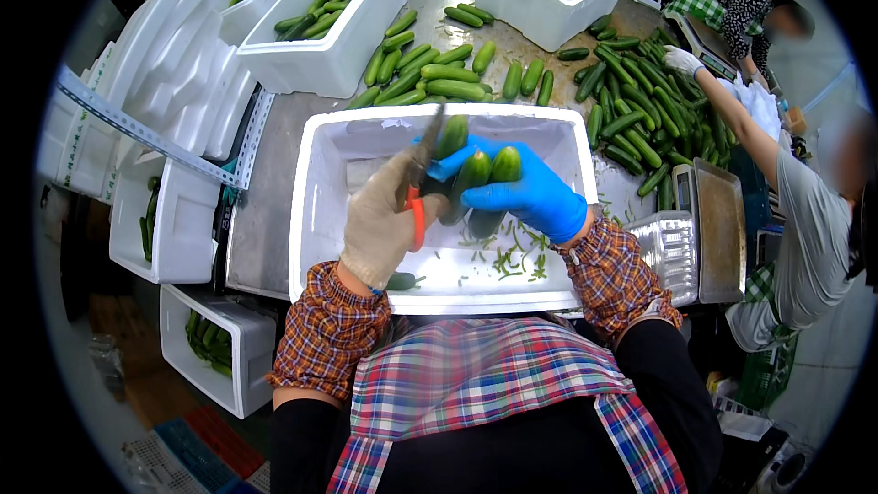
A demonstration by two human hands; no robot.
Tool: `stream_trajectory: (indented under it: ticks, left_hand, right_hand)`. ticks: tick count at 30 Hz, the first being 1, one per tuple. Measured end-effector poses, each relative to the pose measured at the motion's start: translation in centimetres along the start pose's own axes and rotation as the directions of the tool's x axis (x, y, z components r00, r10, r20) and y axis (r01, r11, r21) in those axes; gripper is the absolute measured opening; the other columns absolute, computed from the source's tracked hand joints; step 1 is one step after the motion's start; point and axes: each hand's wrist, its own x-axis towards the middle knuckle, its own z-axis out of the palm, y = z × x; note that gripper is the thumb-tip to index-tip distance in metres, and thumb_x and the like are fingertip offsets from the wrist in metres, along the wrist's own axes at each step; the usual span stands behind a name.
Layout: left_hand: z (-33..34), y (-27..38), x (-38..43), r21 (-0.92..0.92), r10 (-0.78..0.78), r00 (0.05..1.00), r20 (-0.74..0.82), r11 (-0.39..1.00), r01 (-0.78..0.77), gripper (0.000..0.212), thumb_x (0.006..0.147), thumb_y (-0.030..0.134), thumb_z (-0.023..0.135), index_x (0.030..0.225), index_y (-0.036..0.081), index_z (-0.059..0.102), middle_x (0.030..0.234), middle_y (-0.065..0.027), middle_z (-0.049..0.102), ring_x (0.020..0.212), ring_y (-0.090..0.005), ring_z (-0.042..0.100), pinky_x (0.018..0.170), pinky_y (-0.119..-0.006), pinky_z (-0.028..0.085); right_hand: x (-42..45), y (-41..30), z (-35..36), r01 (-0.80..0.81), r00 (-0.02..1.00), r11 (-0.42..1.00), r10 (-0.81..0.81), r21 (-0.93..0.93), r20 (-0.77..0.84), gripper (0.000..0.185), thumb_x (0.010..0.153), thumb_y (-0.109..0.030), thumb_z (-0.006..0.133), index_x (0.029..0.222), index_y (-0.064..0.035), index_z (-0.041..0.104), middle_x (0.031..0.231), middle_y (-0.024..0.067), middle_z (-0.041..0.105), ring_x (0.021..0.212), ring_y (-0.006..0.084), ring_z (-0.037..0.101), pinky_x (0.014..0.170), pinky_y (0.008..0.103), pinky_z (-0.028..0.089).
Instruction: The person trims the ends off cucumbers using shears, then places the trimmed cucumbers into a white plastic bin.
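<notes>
My left hand (381,223), in a beige knit glove, is closed on red-handled scissors (417,209) with the dark blades pointing up. Beside it my right hand (525,189), in a blue glove, grips several green cucumbers (473,178), their ends standing upward. Both hands are over a white foam box (442,300). Cut green stem pieces (518,257) lie scattered on the box's floor, and one more cucumber (401,280) rests near its front wall. Whether my left fingers also touch a cucumber is hard to tell.
Loose cucumbers (453,79) lie behind the box; a large pile (638,103) is at the right, where a co-worker's gloved hand (682,60) reaches in. Foam boxes (329,62) stand at the back and left. A metal scale tray (718,230) is at the right.
</notes>
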Motion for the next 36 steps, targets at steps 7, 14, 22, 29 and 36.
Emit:
stream_trajectory:
  ticks: [7, 14, 22, 29, 36]
  left_hand:
    - [-1.0, -0.4, 0.2, -0.192, 0.047, 0.975, -0.217, 0.977, -0.09, 0.056, 0.09, 0.001, 0.071, 0.143, 0.0, 0.052, 0.108, -0.007, 0.066, 0.091, -0.0121, 0.063, 0.077, -0.024, 0.053]
    - [0.6, 0.3, -0.6, -0.388, 0.023, 0.994, -0.109, 0.919, -0.064, 0.057, 0.088, -0.003, 0.073, 0.141, 0.0, 0.053, 0.109, -0.0097, 0.065, 0.092, -0.0145, 0.065, 0.082, -0.027, 0.056]
    - [2.0, 1.6, 0.2, -0.334, -0.021, 0.992, -0.128, 0.942, -0.023, 0.044, 0.091, 0.001, 0.07, 0.131, -0.002, 0.052, 0.088, -0.0065, 0.066, 0.074, -0.0128, 0.063, 0.065, -0.024, 0.052]
    - [1.6, 2.3, 0.0, -0.539, -0.108, 0.992, -0.07, 0.84, 0.054, 0.04, 0.093, 0.002, 0.067, 0.13, -0.003, 0.05, 0.085, -0.0096, 0.064, 0.067, -0.0139, 0.06, 0.06, -0.028, 0.051]
    - [0.4, 1.0, -0.9, -0.354, -0.009, 0.995, -0.097, 0.935, -0.026, 0.046, 0.093, 0.005, 0.068, 0.136, -0.004, 0.052, 0.089, -0.0085, 0.065, 0.075, -0.0135, 0.062, 0.066, -0.026, 0.051]
  right_hand:
    - [1.0, 1.0, 0.2, 0.331, 0.873, 0.844, -0.444, -0.422, -0.203, 0.037, 0.087, -0.008, 0.075, 0.124, -0.0068, 0.073, 0.143, 0.0147, 0.056, 0.133, 0.0257, 0.055, 0.111, 0.0392, 0.044]
    - [1.9, 2.5, 1.3, 0.316, 0.753, 0.354, -0.658, -0.88, 0.006, 0.037, 0.075, -0.009, 0.081, 0.111, -0.0075, 0.075, 0.131, 0.0218, 0.056, 0.114, 0.042, 0.06, 0.097, 0.0455, 0.053]
    - [2.1, 2.5, 2.2, 0.312, 0.703, 0.249, -0.71, -0.917, 0.047, 0.043, 0.066, -0.008, 0.081, 0.108, -0.0043, 0.074, 0.124, 0.0222, 0.059, 0.107, 0.0428, 0.061, 0.092, 0.0473, 0.054]
    - [1.9, 2.9, 2.3, 0.348, 0.739, 0.397, -0.673, -0.85, -0.012, 0.047, 0.069, -0.007, 0.081, 0.115, -0.0081, 0.073, 0.135, 0.0236, 0.054, 0.117, 0.0438, 0.058, 0.098, 0.0472, 0.052]
    - [1.7, 2.7, 2.5, 0.362, 0.773, 0.464, -0.634, -0.809, -0.018, 0.046, 0.075, 0.0, 0.076, 0.12, -0.01, 0.072, 0.142, 0.0211, 0.053, 0.132, 0.0386, 0.055, 0.107, 0.0437, 0.048]
